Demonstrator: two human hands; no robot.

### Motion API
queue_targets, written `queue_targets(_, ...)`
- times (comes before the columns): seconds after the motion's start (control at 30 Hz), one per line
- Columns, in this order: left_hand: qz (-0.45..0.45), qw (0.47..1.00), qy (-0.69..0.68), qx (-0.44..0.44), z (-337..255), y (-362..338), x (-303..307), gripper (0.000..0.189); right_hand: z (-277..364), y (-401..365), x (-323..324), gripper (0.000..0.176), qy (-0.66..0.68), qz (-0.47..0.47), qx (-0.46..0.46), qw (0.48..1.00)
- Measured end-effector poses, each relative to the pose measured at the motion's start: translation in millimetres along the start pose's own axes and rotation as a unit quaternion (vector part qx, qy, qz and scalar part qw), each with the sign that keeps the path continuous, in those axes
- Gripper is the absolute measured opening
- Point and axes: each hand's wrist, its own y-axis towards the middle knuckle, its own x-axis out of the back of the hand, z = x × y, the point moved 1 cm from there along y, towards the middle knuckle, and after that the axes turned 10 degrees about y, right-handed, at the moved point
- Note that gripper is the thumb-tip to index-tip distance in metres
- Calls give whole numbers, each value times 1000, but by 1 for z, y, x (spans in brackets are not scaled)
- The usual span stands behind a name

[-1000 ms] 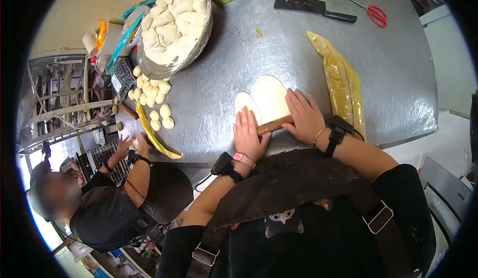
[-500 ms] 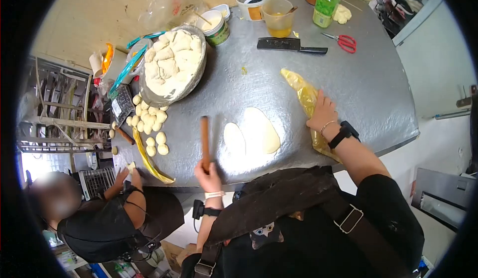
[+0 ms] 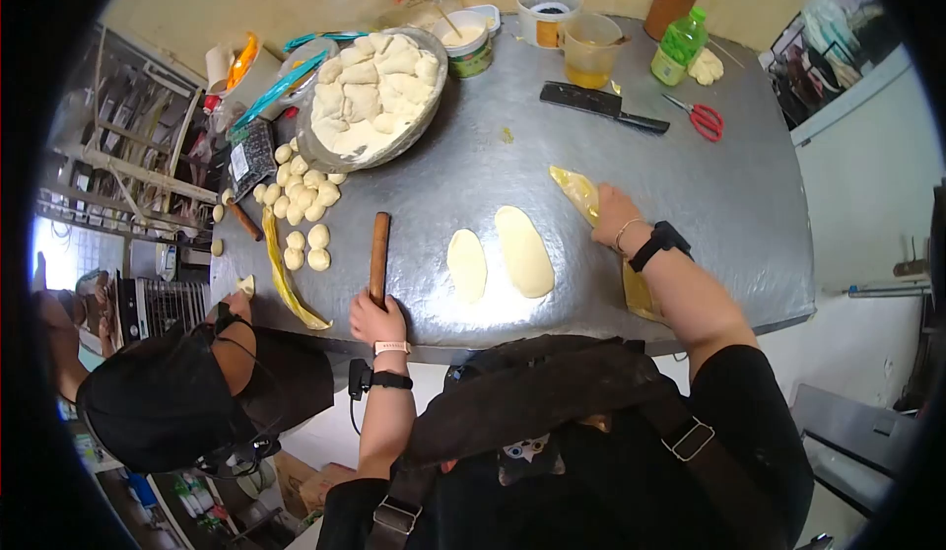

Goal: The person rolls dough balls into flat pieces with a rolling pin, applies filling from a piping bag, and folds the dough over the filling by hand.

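My left hand (image 3: 377,320) is wrapped round the near end of a wooden rolling pin (image 3: 380,254), which points away from me over the table. My right hand (image 3: 617,217) has its fingers closed on a long yellow plastic bag (image 3: 574,191); the hand and forearm cover its middle. Between my hands lie two flattened dough ovals, a smaller one (image 3: 466,265) on the left and a larger one (image 3: 525,252) on the right.
Dough balls (image 3: 305,195) and another yellow strip (image 3: 286,274) lie left, below a dough-filled bowl (image 3: 434,106). At the back are a black cleaver (image 3: 581,99), red scissors (image 3: 706,121), tubs and a green bottle (image 3: 680,47). A co-worker (image 3: 187,392) is at the left.
My right hand has gone from spread fingers on the yellow bag to a closed grip, and the bag looks bent. My left hand has shifted left with the rolling pin. The view has tilted slightly.
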Motion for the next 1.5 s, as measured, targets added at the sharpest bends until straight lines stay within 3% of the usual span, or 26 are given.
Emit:
queue_targets(0.03, -45, 999, 13, -23, 0, -2, 0, 47, 3, 7, -3, 64, 14, 8, -16, 1000)
queue_targets(0.13, -38, 998, -22, -46, 7, -15, -7, 54, 6, 13, -2, 65, 38, 74, -15, 996)
queue_targets(0.3, -17, 998, -54, -41, 4, -17, -3, 57, 24, 30, -11, 62, 12, 77, 55, 995)
queue_targets(0.43, -30, 995, -71, -60, 7, -17, -3, 56, 23, 44, -20, 61, 24, 44, 195, 980)
queue_targets(0.53, -35, 996, -69, -53, 9, -16, -7, 56, 23, 23, -13, 56, 247, 173, 130, 945)
queue_targets(0.63, -34, 996, -76, -44, 7, -17, -5, 53, 53, -18, 2, 53, 198, 232, 98, 947)
queue_targets(0.73, -43, 995, -75, -50, 10, -15, -9, 52, 56, -28, -11, 55, 49, 192, 105, 975)
queue_targets(0.87, -44, 993, -97, -56, 9, -16, -7, 52, 63, -38, -16, 53, -20, 136, 96, 986)
queue_targets(1.23, -42, 992, -102, -60, 10, -15, -6, 52, 68, -43, -23, 49, -45, 129, 109, 985)
queue_targets(1.5, -43, 992, -101, -58, 10, -14, -4, 52, 82, -44, -10, 48, -97, 140, 60, 984)
